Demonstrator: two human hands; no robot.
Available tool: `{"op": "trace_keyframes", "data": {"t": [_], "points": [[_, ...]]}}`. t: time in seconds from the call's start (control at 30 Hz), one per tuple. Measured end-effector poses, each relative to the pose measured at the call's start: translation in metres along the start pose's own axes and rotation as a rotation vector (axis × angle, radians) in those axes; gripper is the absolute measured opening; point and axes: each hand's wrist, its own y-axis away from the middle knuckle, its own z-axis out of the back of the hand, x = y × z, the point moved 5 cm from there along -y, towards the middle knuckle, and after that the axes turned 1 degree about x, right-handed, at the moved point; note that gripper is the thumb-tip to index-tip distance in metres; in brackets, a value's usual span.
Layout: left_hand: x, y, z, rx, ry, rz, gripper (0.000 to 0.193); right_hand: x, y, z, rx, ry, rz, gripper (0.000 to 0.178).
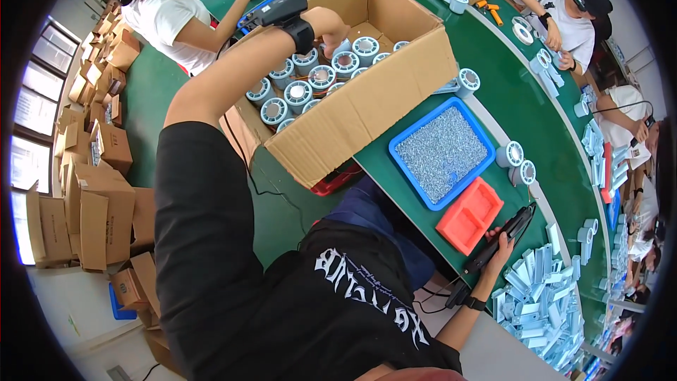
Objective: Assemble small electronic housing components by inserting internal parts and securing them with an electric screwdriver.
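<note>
My left hand (334,31) reaches down into a large open cardboard box (367,109) at the upper middle. Its fingers are curled around the edge of a light blue cylindrical housing (343,47), partly covered by the hand. Several like it stand upright in the box, with round, slotted tops. At the right, my right hand (499,245) is closed around a long black tool, shaped like an electric screwdriver (509,234), above the green workbench. Beside that hand lies a red divided tray (470,216). A blue tray (404,166) full of small silvery screws sits beyond it.
A heap of light blue plastic parts (539,296) lies right of my right hand. Two housings (522,172) stand near the conveyor (557,162). One co-worker (173,17) is at the upper left, another (568,17) at the upper right. Cardboard cartons (106,215) are stacked at left.
</note>
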Motion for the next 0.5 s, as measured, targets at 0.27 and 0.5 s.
{"op": "trace_keyframes", "data": {"t": [0.27,0.5], "points": [[0.011,-0.028,-0.024,-0.257,0.420,-0.100,0.062,-0.005,0.003,0.011,-0.012,0.014,-0.023,0.045],[-0.006,-0.014,0.010,-0.419,0.098,-0.222,0.068,0.001,0.006,0.003,-0.029,-0.014,-0.049,0.051]]}}
